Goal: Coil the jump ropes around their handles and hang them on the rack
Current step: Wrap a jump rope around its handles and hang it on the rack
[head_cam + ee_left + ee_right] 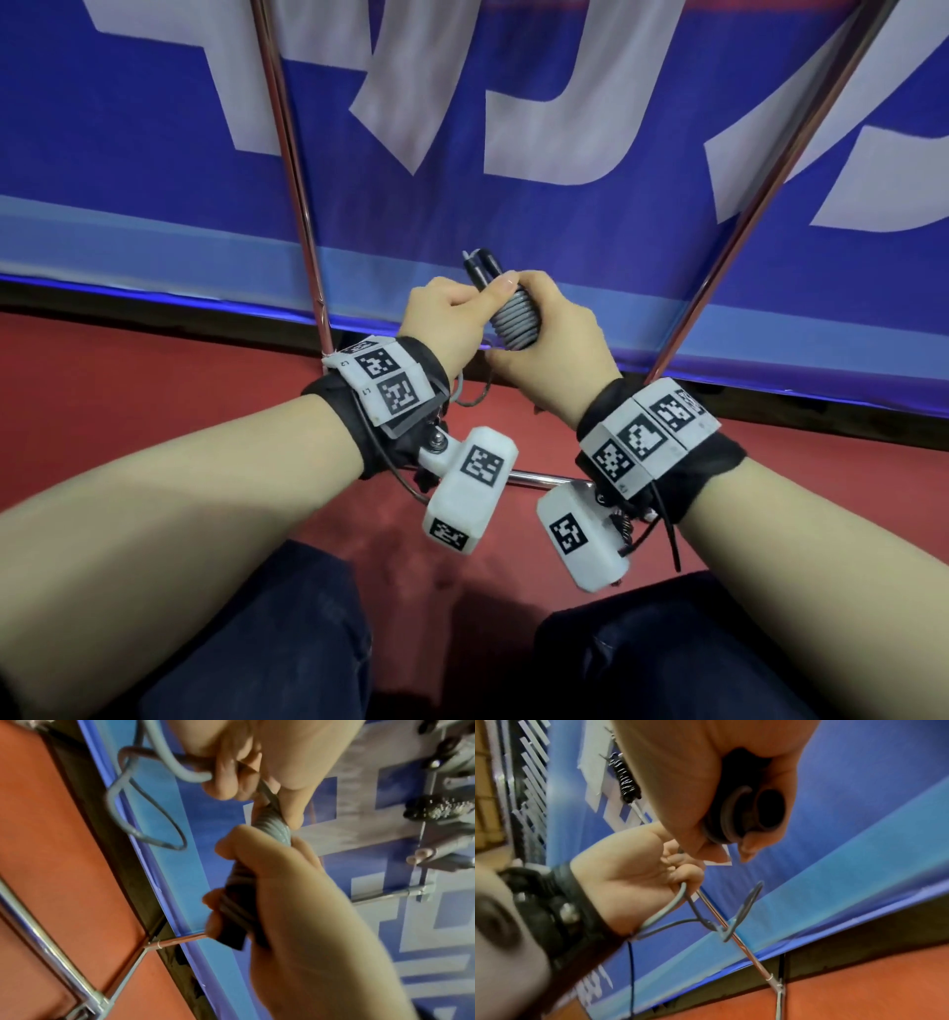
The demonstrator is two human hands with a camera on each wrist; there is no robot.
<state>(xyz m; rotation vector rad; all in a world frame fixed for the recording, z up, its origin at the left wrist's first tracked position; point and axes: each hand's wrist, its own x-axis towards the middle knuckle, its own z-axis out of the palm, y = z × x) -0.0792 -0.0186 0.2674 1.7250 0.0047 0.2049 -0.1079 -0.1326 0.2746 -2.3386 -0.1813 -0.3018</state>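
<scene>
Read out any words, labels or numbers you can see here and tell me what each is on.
Blue banner: big white characters, cut off, unreadable.
Left wrist band: black square codes, tiny marks beside them too small to read.
Right wrist band: black square codes, no legible words.

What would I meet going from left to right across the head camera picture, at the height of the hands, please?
Left rack pole → left hand → gray rope coil → right hand → right rack pole.
</scene>
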